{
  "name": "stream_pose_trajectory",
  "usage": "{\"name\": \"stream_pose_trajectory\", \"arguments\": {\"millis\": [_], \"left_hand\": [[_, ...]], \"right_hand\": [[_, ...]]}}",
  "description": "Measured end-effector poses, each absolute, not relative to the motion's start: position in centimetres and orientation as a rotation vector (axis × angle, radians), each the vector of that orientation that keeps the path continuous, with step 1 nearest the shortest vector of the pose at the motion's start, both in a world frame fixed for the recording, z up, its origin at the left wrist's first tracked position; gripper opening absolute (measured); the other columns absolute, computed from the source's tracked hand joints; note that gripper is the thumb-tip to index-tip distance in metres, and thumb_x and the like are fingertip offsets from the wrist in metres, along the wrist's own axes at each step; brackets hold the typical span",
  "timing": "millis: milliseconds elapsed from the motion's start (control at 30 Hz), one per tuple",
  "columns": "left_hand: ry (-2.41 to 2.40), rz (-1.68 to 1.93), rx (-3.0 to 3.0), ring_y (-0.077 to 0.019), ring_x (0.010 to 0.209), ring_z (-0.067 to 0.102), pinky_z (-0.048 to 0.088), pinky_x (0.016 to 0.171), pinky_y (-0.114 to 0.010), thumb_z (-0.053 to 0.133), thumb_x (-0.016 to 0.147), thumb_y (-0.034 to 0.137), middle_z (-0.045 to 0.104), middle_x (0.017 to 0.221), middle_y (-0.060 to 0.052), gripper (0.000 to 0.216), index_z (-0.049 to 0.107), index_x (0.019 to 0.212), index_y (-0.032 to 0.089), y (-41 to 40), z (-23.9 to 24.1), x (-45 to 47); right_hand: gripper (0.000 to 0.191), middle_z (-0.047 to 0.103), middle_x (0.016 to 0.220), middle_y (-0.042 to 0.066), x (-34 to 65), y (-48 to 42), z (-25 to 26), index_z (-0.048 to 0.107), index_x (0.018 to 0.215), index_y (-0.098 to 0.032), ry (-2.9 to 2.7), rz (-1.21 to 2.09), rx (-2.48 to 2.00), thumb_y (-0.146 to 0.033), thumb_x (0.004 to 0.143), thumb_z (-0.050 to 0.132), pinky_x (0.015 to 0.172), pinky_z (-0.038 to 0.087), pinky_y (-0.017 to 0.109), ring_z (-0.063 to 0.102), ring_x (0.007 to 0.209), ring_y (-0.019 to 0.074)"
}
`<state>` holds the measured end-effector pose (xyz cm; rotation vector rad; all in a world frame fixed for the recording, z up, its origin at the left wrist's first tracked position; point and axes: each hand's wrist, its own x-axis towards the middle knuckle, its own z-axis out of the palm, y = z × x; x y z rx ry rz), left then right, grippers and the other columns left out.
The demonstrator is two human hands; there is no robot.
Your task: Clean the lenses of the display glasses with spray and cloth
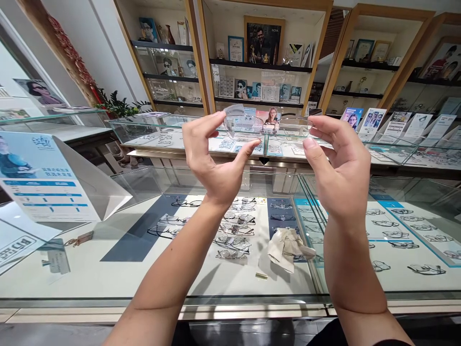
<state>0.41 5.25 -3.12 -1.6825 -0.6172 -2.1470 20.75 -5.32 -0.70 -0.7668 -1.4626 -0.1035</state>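
A thin-rimmed pair of glasses [262,125] is held up in front of me, between both hands and above the counter. My left hand [218,161] is curved round its left side, with fingertips at the outer edge and the thumb by the lower rim. At those fingertips, a clear, curved piece [233,115] overlaps the left side; whether it is a loose lens I cannot tell. My right hand [342,166] pinches the right end of the glasses near the hinge, the thumb lower down. Below, a crumpled cream cloth [288,247] lies on the glass counter.
The glass counter [230,300] shows rows of glasses [237,230] inside. A small gold-coloured piece [261,276] lies near the cloth. On the left stand a folded sign [46,182] and a brown tag [79,238]. A second display counter [264,149] and shelves [259,67] are behind.
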Motion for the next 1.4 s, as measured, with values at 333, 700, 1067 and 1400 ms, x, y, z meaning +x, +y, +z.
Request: {"name": "stream_pose_trajectory", "arguments": {"millis": [333, 700, 1067, 1400], "left_hand": [[-0.633, -2.187, -1.702, -0.0342, 0.135, 0.061, 0.055, 0.109, -0.054, 0.083, 0.088, 0.069, 0.064, 0.138, -0.009, 0.071, 0.061, 0.146, 0.034, 5.1, -2.9, 0.4], [-0.738, -2.126, -1.732, -0.0332, 0.137, 0.063, 0.058, 0.107, -0.054, 0.079, 0.091, 0.069, 0.066, 0.141, -0.009, 0.067, 0.059, 0.148, 0.039, 4.2, -2.6, 0.4], [-0.727, -2.197, -1.839, -0.0372, 0.149, 0.056, 0.053, 0.118, -0.060, 0.080, 0.090, 0.069, 0.061, 0.152, -0.009, 0.071, 0.056, 0.152, 0.042, 3.9, -2.5, 0.4], [-0.731, -2.104, -1.812, -0.0349, 0.150, 0.057, 0.057, 0.116, -0.057, 0.077, 0.094, 0.068, 0.062, 0.154, -0.008, 0.073, 0.051, 0.158, 0.043, 4.0, -2.5, 0.2]], "right_hand": [[0.029, 0.074, 0.138, 0.006, 20.7, -5.0, -0.5, 0.075, 0.127, -0.032, -1.421, -0.067, -0.747, -0.049, 0.105, 0.068, 0.114, 0.062, 0.053, 0.068, 0.135, 0.0296], [0.026, 0.078, 0.127, 0.006, 20.6, -5.2, -0.5, 0.077, 0.123, -0.031, -1.407, -0.080, -0.764, -0.046, 0.109, 0.061, 0.104, 0.066, 0.051, 0.076, 0.117, 0.0259], [0.023, 0.080, 0.122, 0.005, 20.8, -4.8, -0.6, 0.078, 0.120, -0.031, -1.393, -0.073, -0.746, -0.043, 0.109, 0.062, 0.101, 0.067, 0.048, 0.078, 0.113, 0.0240], [0.024, 0.079, 0.115, 0.005, 20.9, -4.5, -0.7, 0.077, 0.119, -0.032, -1.399, -0.088, -0.739, -0.046, 0.109, 0.062, 0.095, 0.068, 0.046, 0.078, 0.102, 0.0225]]}}
